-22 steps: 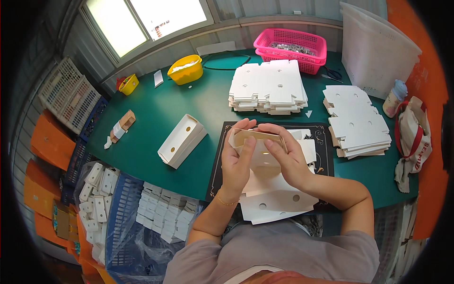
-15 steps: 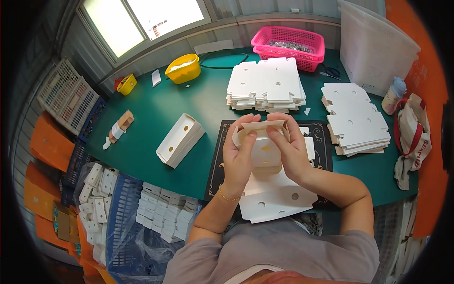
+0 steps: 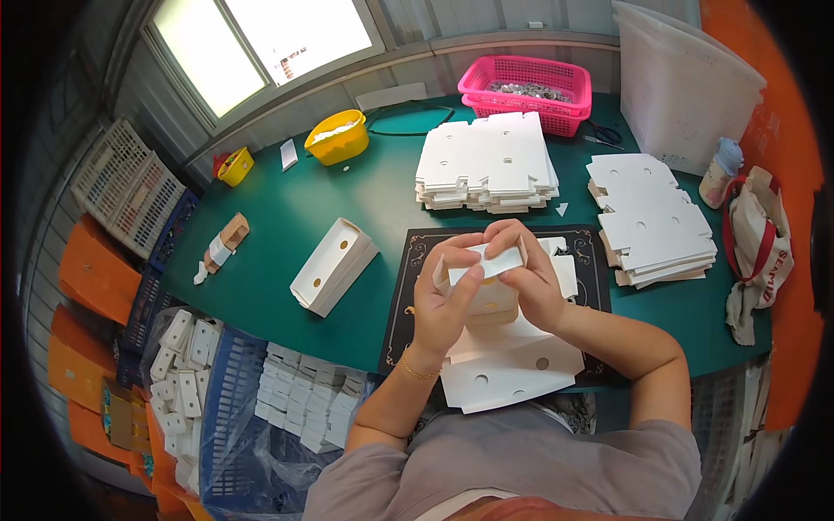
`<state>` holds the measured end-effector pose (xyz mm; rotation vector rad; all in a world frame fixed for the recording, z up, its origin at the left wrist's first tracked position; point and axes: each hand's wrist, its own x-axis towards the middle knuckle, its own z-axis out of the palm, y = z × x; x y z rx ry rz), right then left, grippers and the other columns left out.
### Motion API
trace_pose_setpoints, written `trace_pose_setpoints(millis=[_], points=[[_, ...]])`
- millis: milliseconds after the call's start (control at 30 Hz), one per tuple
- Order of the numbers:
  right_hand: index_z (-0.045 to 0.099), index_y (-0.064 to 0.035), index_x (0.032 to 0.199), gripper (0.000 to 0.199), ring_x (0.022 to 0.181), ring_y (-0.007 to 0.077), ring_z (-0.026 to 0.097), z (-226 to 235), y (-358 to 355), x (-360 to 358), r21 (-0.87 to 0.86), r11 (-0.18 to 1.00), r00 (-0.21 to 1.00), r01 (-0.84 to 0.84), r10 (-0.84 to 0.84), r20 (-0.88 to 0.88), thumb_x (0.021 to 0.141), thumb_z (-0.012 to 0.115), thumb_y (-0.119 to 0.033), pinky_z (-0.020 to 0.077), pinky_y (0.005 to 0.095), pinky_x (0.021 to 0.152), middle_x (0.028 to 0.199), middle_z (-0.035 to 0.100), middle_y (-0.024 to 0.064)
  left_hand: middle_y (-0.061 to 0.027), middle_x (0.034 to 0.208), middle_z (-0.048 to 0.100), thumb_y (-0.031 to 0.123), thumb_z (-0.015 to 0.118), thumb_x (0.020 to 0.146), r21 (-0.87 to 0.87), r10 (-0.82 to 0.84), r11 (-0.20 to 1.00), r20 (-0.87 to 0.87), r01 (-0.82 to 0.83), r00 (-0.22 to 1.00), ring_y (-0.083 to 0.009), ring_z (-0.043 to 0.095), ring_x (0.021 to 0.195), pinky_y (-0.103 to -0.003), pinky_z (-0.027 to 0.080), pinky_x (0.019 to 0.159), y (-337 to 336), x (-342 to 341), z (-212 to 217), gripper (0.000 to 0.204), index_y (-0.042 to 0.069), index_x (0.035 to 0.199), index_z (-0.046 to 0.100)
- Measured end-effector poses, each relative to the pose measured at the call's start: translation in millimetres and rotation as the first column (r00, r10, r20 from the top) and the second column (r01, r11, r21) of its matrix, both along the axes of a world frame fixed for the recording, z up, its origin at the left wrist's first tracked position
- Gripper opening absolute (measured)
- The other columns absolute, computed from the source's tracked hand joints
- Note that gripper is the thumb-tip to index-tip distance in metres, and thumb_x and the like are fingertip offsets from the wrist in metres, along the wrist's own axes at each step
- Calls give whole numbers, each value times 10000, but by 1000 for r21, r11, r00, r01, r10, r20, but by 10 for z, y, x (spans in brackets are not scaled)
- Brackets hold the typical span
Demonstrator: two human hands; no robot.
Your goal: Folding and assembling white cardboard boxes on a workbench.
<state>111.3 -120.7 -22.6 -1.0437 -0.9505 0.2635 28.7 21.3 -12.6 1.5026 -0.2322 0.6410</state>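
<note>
A white cardboard box (image 3: pixel 492 304) is held upright between my two hands, above flat white card blanks (image 3: pixel 514 372) on a black patterned mat (image 3: pixel 396 334). My left hand (image 3: pixel 445 300) grips its left side, thumb at the upper edge. Around the right side my right hand (image 3: pixel 532 282) is closed. Fingers of both hands press on an end flap (image 3: pixel 497 263), which lies folded inward across the top. The far side of the box is hidden. To the left, a formed white box (image 3: pixel 334 267) with round holes lies on the green table (image 3: pixel 261 282).
Stacks of flat blanks (image 3: pixel 486 161) (image 3: pixel 656 213) lie behind and right. A pink basket (image 3: pixel 526 91), yellow tubs (image 3: pixel 337 139) and scissors (image 3: pixel 605 135) are farther back. At lower left, a blue crate (image 3: pixel 233 408) holds finished boxes. A cloth bag (image 3: pixel 756 247) and bottle (image 3: pixel 721 172) stand right.
The end flap, which stood raised at the box's top, is now folded inward. My right fingers have moved over the top edge onto it.
</note>
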Motion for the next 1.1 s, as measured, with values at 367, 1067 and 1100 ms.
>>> trace_pose_setpoints(millis=[367,1067,1100], points=[[448,-59,1409,486,1269,211,500,-204,-144,78,-16,974,920,227,-210,331,946,572,17,405,360,1061,1354,487,117,-148,1197,643,50,718,846,188,-149,970,-25,151,988,-199,595,1119,-340,461,979,228,96,148,172,54,979,609],[557,-24,1323,481,1186,262,571,-13,-269,-81,-85,967,921,240,-199,335,853,598,73,452,374,990,1293,586,140,-132,1172,644,-46,776,750,47,-150,986,-134,157,980,-197,611,1092,-338,503,940,135,-35,156,315,62,985,597],[545,-25,1335,515,1193,253,570,-20,-261,-96,10,956,909,294,-283,305,837,607,88,448,369,999,1289,587,143,-132,1172,644,-46,776,750,48,-144,987,-134,151,981,-197,611,1092,-338,503,940,145,-21,149,315,62,985,597]])
